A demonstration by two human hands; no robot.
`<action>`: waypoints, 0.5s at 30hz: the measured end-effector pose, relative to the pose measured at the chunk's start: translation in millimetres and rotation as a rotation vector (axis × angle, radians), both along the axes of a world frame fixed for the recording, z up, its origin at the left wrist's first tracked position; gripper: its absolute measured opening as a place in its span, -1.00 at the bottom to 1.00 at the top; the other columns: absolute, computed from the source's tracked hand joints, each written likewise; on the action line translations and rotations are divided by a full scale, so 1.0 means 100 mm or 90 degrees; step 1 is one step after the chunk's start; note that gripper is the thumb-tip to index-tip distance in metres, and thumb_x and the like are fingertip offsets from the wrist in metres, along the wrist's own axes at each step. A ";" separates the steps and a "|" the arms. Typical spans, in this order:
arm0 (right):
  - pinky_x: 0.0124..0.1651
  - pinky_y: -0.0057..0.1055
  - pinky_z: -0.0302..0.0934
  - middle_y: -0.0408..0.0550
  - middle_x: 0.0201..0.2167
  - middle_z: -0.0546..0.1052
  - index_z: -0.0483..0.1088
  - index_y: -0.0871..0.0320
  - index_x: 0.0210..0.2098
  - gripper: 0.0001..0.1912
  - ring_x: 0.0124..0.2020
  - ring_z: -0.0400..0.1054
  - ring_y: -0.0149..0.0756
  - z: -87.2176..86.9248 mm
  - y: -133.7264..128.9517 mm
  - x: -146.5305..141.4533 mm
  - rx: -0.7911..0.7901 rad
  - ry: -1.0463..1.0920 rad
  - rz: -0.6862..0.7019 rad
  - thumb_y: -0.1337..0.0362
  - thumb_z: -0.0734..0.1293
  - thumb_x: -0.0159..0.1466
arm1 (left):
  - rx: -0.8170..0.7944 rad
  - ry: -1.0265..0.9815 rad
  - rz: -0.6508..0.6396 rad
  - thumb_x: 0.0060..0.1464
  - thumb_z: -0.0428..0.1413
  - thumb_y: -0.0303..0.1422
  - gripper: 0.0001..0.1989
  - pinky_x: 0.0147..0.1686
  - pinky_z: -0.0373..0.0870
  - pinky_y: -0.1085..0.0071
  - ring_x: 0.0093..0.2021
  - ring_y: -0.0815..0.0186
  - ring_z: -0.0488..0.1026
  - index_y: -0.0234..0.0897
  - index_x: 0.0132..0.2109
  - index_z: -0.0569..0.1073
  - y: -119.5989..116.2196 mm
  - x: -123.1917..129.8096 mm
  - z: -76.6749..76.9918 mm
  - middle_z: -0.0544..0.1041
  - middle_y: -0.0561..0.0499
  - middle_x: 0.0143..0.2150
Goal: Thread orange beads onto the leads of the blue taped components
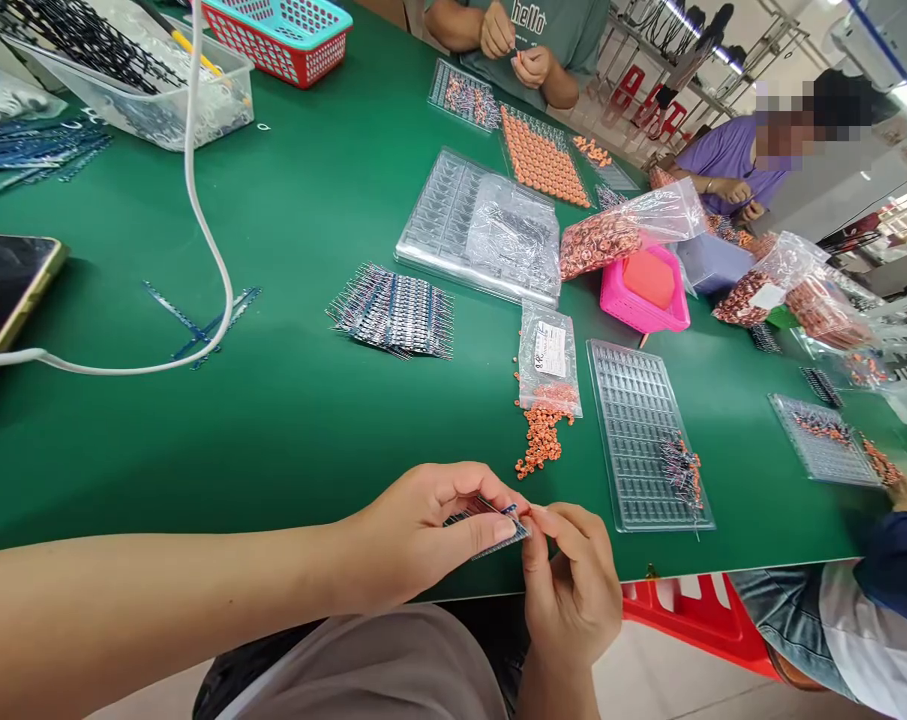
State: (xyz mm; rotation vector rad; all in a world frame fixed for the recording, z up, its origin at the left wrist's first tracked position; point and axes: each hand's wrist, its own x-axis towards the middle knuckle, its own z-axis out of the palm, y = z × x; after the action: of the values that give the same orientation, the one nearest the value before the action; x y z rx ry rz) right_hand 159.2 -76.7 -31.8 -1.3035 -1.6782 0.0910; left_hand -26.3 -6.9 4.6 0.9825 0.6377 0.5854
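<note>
My left hand [430, 540] is closed round a small strip of pinned components [498, 545] above the table's front edge. Its thumb lies on top of the strip. Against the strip's right end, my right hand [573, 580] pinches with thumb and forefinger; whatever is between those fingertips is too small to make out. Just beyond the hands, orange ring-shaped beads [541, 440] spill from a labelled clear bag [549, 350]. A fanned stack of similar strips [394, 312] lies farther left. To the right, a clear ribbed tray [640, 430] holds a small pile of assembled pieces [682, 470].
Stacked clear trays [475, 225], a pink basket [646, 290] and bagged parts [603, 245] stand farther back. A white cable [198, 200] crosses the left side near a phone [10, 290]. Other people sit across the table and at the right.
</note>
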 end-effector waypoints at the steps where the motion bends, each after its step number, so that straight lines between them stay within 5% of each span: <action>1: -0.28 -0.36 0.40 -0.04 -0.23 0.54 0.50 0.12 -0.04 -0.67 -0.24 0.47 -0.30 0.00 0.00 0.00 0.000 -0.001 -0.005 0.57 0.37 0.28 | -0.004 0.000 -0.002 0.18 0.18 -0.29 -0.82 0.10 0.42 0.11 -0.02 0.12 0.53 -0.32 -0.16 0.51 0.00 0.00 0.00 0.61 -0.16 -0.06; 15: -0.34 -0.33 0.42 -0.04 -0.26 0.56 0.51 0.08 -0.05 -0.71 -0.29 0.49 -0.28 -0.03 -0.02 -0.02 -0.012 0.016 -0.051 0.51 0.38 0.30 | 0.041 0.034 -0.001 0.19 0.16 -0.30 -0.85 0.10 0.45 0.13 -0.01 0.12 0.55 -0.30 -0.18 0.51 -0.01 0.00 0.02 0.62 -0.13 -0.08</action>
State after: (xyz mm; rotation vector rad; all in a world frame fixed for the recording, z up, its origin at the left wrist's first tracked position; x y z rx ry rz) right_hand 156.7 -78.8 -34.7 -1.3771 -1.6062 0.0762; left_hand -26.7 -8.2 7.0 1.0616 0.6688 0.5830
